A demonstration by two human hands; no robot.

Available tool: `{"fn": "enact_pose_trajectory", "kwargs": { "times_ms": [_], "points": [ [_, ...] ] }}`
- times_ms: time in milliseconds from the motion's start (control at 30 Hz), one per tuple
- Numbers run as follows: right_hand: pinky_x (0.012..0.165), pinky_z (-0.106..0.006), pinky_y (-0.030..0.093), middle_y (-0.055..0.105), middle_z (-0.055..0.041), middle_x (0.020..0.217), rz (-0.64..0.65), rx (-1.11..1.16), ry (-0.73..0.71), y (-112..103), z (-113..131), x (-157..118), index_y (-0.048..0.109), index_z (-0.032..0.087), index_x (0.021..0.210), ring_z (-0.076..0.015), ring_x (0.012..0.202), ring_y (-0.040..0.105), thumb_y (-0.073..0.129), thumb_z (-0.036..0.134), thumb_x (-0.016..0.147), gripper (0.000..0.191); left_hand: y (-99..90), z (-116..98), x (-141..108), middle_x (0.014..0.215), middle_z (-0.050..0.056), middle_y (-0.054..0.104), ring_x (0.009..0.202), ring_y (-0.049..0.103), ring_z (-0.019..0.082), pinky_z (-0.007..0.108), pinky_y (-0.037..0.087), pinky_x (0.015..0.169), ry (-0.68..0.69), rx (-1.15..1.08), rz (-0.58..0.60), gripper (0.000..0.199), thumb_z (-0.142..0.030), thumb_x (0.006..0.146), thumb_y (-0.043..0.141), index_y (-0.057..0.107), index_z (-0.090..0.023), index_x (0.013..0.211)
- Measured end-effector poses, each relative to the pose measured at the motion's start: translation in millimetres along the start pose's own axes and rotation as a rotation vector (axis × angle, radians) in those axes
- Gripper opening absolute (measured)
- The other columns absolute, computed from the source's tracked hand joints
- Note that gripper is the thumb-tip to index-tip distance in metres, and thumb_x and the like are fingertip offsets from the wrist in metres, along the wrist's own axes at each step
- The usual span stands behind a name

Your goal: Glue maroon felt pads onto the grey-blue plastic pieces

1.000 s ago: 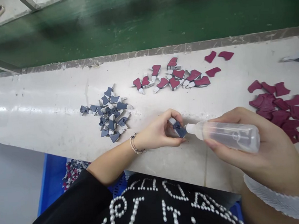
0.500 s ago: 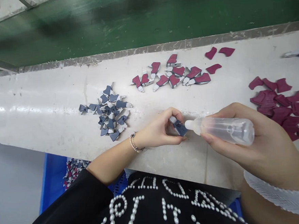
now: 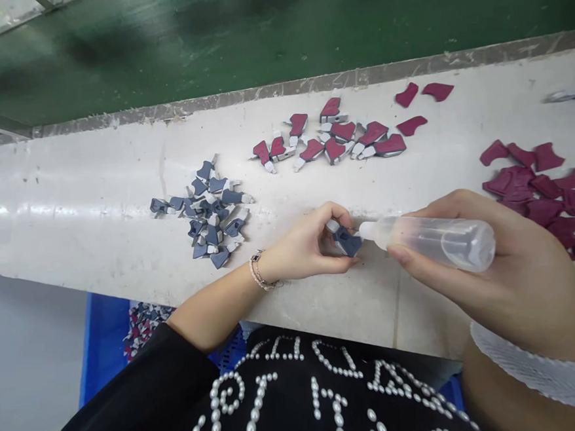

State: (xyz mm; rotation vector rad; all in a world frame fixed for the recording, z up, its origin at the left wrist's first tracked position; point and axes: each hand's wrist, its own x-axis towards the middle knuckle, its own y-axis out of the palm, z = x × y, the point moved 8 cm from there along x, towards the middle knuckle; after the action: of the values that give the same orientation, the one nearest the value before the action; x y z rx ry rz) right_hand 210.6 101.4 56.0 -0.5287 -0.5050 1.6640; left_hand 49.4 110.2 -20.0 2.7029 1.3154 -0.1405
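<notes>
Between thumb and fingers, my left hand grips a dark blue and grey part just over the white table. My right hand is wrapped round a clear plastic bottle, tilted nearly level, its white nozzle at the part's right side. Whether the tip touches the part is too small to tell. To the left lies a pile of blue-grey parts. Beyond my hands are grey parts with maroon tops. Loose maroon pieces are heaped at the right, partly behind my right hand.
A green surface runs along the far side behind a grey metal edge. Three loose maroon pieces lie at the back of the white table. Below its near edge, a blue bin holds mixed parts.
The bottle and my right hand have shifted slightly right and up, and the nozzle has moved from the part's middle right towards its upper right. My left hand still grips the part.
</notes>
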Motion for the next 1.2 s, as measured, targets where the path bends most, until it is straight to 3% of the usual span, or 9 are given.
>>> {"fn": "enact_pose_trajectory", "kwargs": {
  "times_ms": [200,367,567,1200],
  "points": [
    [0.044,-0.03,0.04,0.067,0.0028,0.069,0.05,0.041,-0.064,4.7,7.6,0.7,0.062,0.031,0.083,-0.0177,0.053,0.058,0.073,0.051,0.086,0.023,0.1,2.1,0.2,0.097,0.001,0.057,0.072,0.056,0.009,0.023,0.049,0.061,-0.009,-0.01,0.001,0.038,-0.024,0.078,0.076,0.047,-0.021,0.103],
    [0.042,-0.03,0.038,0.069,0.0026,0.072,0.003,0.0,-0.022,0.4,3.0,0.1,0.063,0.031,0.083,-0.0183,0.054,0.06,0.074,0.053,0.083,0.025,-0.2,1.0,0.7,0.102,0.003,0.059,0.078,0.059,0.01,0.024,0.051,0.067,0.016,0.005,-0.001,0.039,-0.021,0.077,0.076,0.049,-0.021,0.106],
    [0.045,-0.03,0.04,0.069,0.0028,0.073,0.059,0.046,-0.076,5.4,9.2,-0.1,0.063,0.031,0.085,-0.0179,0.057,0.061,0.073,0.05,0.086,0.021,-0.1,-1.8,0.6,0.102,0.003,0.056,0.078,0.057,0.01,0.023,0.051,0.062,0.017,0.006,0.005,0.04,-0.02,0.076,0.077,0.051,-0.02,0.107],
    [0.04,-0.026,0.04,0.063,0.0056,0.064,0.155,0.029,-0.088,-1.1,10.5,-1.2,0.059,0.026,0.077,-0.0128,0.049,0.055,0.071,0.045,0.087,0.024,-2.4,-2.2,-0.5,0.107,0.004,0.056,0.09,0.058,0.013,0.022,0.053,0.07,0.063,0.033,-0.003,0.042,-0.017,0.076,0.077,0.051,-0.022,0.109]
  ]
}}
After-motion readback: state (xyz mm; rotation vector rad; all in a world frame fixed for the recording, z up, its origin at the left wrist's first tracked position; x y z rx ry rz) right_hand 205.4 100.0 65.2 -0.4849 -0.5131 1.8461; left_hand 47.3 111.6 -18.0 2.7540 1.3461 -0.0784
